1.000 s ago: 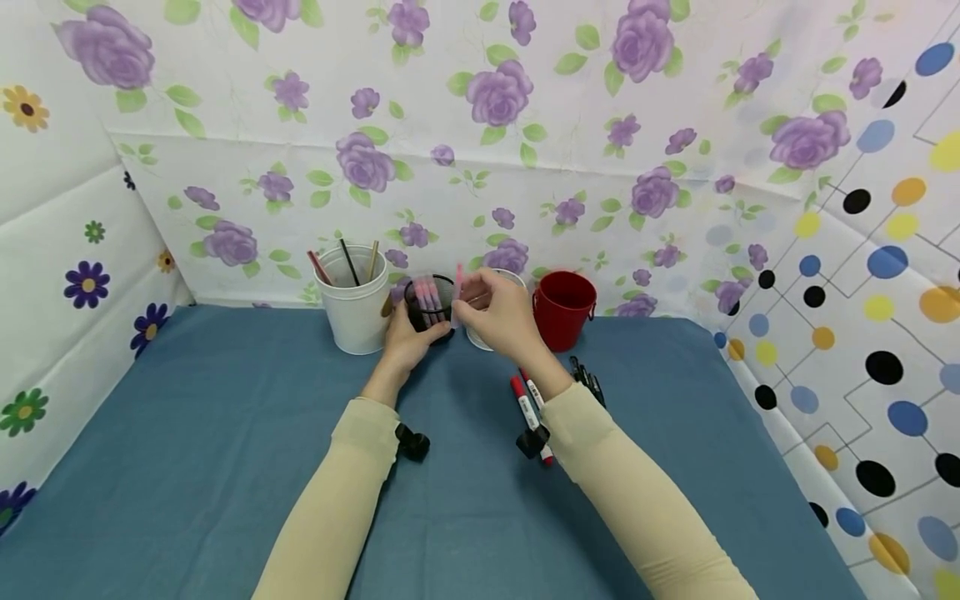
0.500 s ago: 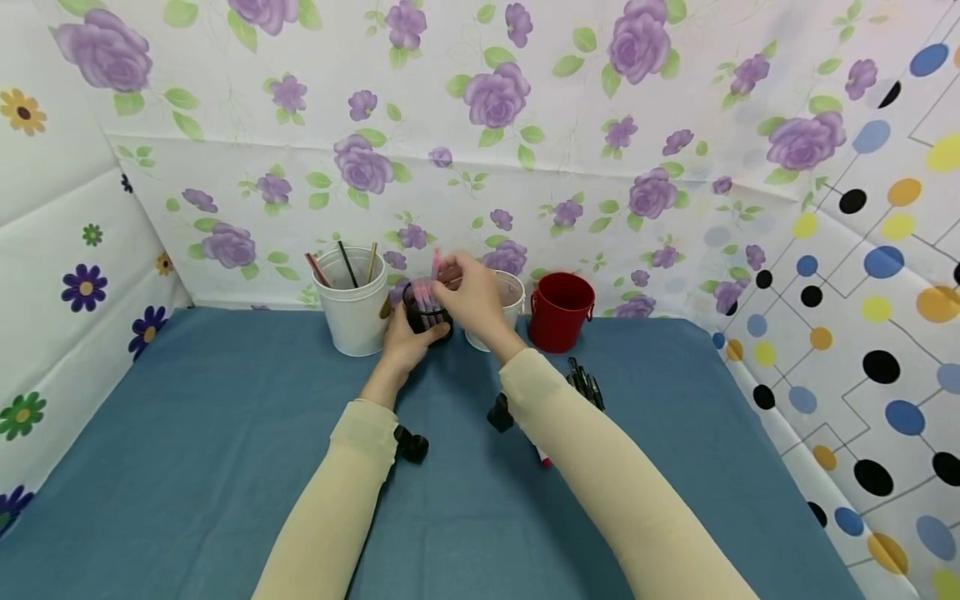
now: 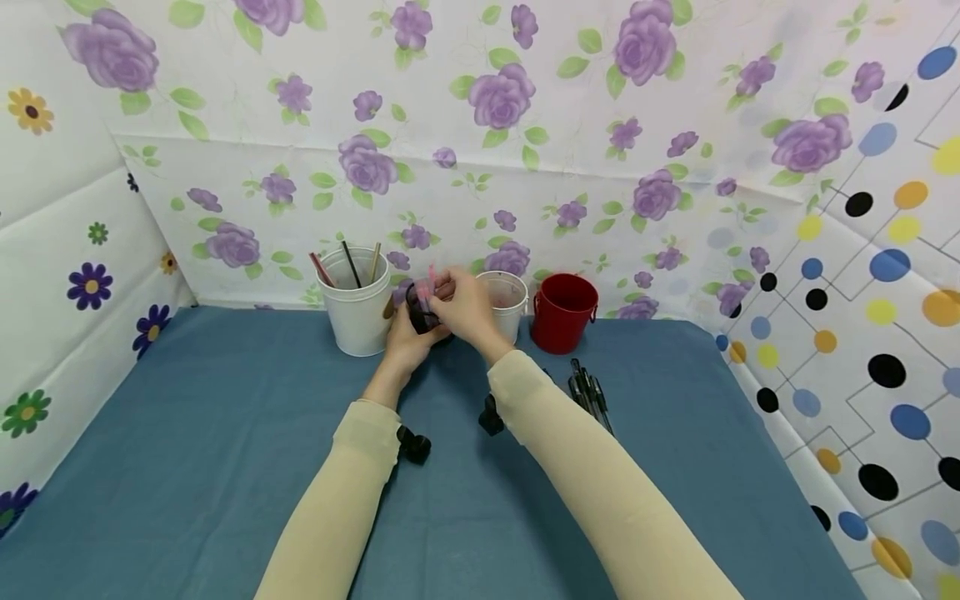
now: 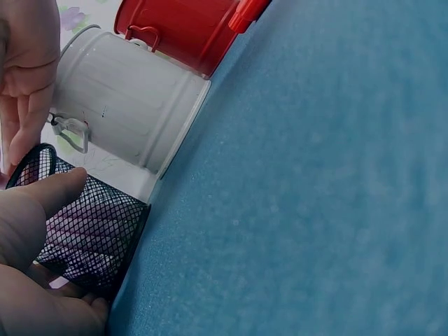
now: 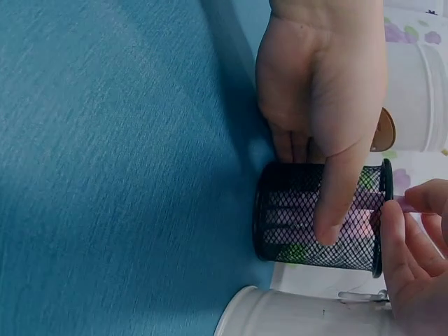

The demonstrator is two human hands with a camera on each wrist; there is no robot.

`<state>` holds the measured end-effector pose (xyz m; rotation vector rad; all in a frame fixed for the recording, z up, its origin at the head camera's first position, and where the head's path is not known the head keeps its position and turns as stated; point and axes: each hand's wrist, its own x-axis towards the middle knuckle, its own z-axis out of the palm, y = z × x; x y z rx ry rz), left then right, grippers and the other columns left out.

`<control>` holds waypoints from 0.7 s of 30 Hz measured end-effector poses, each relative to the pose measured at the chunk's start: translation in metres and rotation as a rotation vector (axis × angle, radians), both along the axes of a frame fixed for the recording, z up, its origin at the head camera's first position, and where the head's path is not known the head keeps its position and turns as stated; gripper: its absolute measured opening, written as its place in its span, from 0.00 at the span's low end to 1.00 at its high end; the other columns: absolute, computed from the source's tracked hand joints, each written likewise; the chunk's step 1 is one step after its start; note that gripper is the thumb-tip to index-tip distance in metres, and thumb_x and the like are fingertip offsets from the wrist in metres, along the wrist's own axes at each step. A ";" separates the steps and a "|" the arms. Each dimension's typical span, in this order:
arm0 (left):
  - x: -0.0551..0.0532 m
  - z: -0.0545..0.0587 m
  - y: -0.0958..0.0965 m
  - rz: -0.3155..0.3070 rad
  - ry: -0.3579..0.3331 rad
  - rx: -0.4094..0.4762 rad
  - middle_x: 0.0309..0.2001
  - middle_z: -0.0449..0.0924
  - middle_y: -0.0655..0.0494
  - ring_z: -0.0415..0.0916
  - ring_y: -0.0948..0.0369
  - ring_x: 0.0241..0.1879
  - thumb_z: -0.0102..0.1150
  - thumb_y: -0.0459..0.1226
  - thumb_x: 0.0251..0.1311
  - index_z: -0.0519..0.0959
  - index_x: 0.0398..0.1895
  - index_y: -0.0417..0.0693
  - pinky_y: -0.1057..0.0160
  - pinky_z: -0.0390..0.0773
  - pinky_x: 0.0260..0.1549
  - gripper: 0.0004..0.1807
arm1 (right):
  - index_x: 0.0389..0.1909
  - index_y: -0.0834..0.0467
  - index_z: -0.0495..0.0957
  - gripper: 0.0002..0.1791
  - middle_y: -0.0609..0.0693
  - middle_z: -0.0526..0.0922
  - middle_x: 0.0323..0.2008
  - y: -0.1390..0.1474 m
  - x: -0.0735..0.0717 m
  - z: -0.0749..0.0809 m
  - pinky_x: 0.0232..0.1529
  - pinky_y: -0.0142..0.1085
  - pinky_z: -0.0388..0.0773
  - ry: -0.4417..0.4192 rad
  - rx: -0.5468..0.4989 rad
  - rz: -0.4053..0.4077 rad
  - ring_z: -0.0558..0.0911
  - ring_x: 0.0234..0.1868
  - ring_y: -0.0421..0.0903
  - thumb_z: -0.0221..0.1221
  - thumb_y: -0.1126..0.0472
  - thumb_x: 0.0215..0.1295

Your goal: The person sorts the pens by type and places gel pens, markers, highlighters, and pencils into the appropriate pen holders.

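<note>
A black mesh pen cup (image 5: pixel 301 241) stands upright on the blue cloth, with several pink and lilac pens showing through its mesh. My left hand (image 3: pixel 407 343) grips it from the side, the thumb across the mesh in the right wrist view and the other fingers behind. My right hand (image 3: pixel 468 307) is at the cup's mouth. Its thumb and fingers pinch a pink pen (image 5: pixel 404 204), whose top (image 3: pixel 431 273) sticks up above them. The pen's lower part reaches inside the cup, and much of the rim is covered by the hands in the head view.
Left of the cup stands a white bucket (image 3: pixel 356 321) holding a few pencil-like sticks. A smaller white bucket (image 4: pixel 126 98) and a red bucket (image 3: pixel 562 321) stand to the right. Several black pens (image 3: pixel 588 390) lie by my right sleeve, and a red marker (image 4: pixel 246 12) shows in the left wrist view.
My right hand has moved left and then down with the pink pen, from beside the cup into its mouth. The forearm now hides the red markers. My left hand keeps its grip.
</note>
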<state>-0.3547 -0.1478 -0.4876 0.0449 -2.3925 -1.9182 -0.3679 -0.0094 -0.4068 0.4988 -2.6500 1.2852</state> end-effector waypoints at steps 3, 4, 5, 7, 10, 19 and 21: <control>0.000 0.000 0.000 0.001 -0.004 -0.001 0.82 0.55 0.43 0.53 0.47 0.81 0.74 0.43 0.65 0.52 0.85 0.48 0.46 0.56 0.79 0.52 | 0.48 0.56 0.81 0.08 0.52 0.88 0.42 -0.002 0.000 0.000 0.44 0.40 0.86 -0.003 0.015 0.008 0.87 0.43 0.48 0.66 0.63 0.72; 0.000 0.000 0.000 0.002 -0.008 -0.002 0.83 0.55 0.43 0.53 0.47 0.81 0.74 0.43 0.65 0.51 0.86 0.48 0.47 0.56 0.79 0.53 | 0.48 0.56 0.81 0.08 0.52 0.88 0.42 -0.002 0.000 0.000 0.44 0.40 0.86 -0.002 0.023 0.009 0.87 0.43 0.48 0.66 0.63 0.72; 0.000 0.000 0.000 0.002 -0.014 -0.004 0.83 0.54 0.43 0.52 0.47 0.81 0.74 0.43 0.65 0.51 0.86 0.48 0.46 0.55 0.79 0.53 | 0.48 0.57 0.81 0.08 0.53 0.89 0.42 -0.003 0.001 0.001 0.44 0.40 0.86 0.000 0.032 0.011 0.87 0.43 0.48 0.67 0.63 0.72; 0.000 0.000 0.000 0.004 -0.024 -0.009 0.83 0.53 0.43 0.51 0.48 0.82 0.74 0.43 0.66 0.50 0.86 0.48 0.46 0.54 0.80 0.53 | 0.48 0.57 0.81 0.08 0.53 0.89 0.42 -0.004 0.002 0.001 0.44 0.41 0.86 -0.004 0.049 0.015 0.87 0.43 0.48 0.67 0.63 0.72; 0.001 0.001 0.000 0.007 -0.032 -0.022 0.84 0.53 0.43 0.50 0.48 0.82 0.74 0.44 0.66 0.49 0.86 0.48 0.46 0.53 0.80 0.54 | 0.48 0.56 0.82 0.08 0.52 0.90 0.42 -0.005 0.002 0.002 0.44 0.40 0.86 -0.013 0.075 0.015 0.88 0.43 0.48 0.66 0.63 0.71; 0.002 0.002 0.000 0.007 -0.029 -0.024 0.83 0.54 0.44 0.51 0.47 0.82 0.75 0.44 0.65 0.51 0.86 0.49 0.46 0.54 0.80 0.54 | 0.49 0.56 0.82 0.09 0.52 0.90 0.43 -0.004 0.000 0.001 0.45 0.40 0.86 -0.037 0.076 0.009 0.88 0.44 0.48 0.67 0.62 0.72; 0.001 0.002 0.001 0.005 -0.025 -0.025 0.83 0.55 0.43 0.52 0.47 0.81 0.74 0.44 0.65 0.51 0.86 0.48 0.46 0.54 0.80 0.53 | 0.49 0.56 0.83 0.09 0.52 0.90 0.43 -0.004 0.000 0.000 0.45 0.39 0.86 -0.039 0.071 0.009 0.88 0.44 0.48 0.67 0.62 0.72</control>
